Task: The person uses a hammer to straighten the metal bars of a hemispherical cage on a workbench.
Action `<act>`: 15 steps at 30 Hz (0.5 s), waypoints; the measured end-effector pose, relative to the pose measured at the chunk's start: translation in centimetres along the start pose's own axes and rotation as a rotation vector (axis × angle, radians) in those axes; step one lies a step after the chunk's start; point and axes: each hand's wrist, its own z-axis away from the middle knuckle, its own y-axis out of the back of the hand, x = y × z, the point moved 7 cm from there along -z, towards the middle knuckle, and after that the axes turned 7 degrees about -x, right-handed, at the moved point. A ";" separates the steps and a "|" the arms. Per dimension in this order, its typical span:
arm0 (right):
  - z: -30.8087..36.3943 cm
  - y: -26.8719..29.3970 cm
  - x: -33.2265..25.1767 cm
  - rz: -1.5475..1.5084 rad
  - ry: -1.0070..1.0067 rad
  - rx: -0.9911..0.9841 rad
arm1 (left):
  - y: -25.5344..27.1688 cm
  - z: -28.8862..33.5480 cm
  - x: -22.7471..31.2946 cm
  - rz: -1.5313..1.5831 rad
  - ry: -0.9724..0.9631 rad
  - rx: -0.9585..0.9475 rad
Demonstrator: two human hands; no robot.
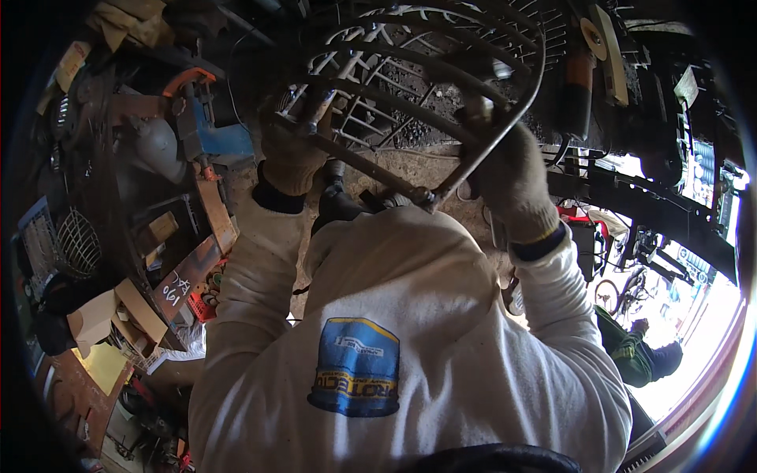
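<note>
A welded metal rack of curved bars and thin rods (364, 167) is tilted up in front of my chest, above the dark workbench (426, 98). My left hand (293, 154), in a knitted work glove, is closed on its left side, with the fingers partly lost in shadow. On the other side, my gloved right hand (512, 162) grips the rack near the outer curved bar. The rack's near corner, a welded joint, points toward my shirt. Right of the rack lies an angle grinder (578, 87) with an orange and black body.
To the left stands a blue vise (214, 130) with an orange part. Below it are an open cardboard box (142, 311) and a red basket (205, 303). A person in green (631, 355) is at the right, near a bicycle (607, 296). More rod grids lie on the bench.
</note>
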 end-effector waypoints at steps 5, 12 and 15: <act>0.2 -2.1 -1.0 1.100 0.778 -0.089 | -2.2 -1.4 -0.7 1.657 0.526 0.143; 0.4 0.1 -1.9 0.387 0.208 -0.032 | -3.9 1.8 -5.6 0.828 0.434 0.084; -0.1 1.3 0.2 0.171 0.041 0.042 | -6.3 3.5 -6.6 1.360 0.726 0.207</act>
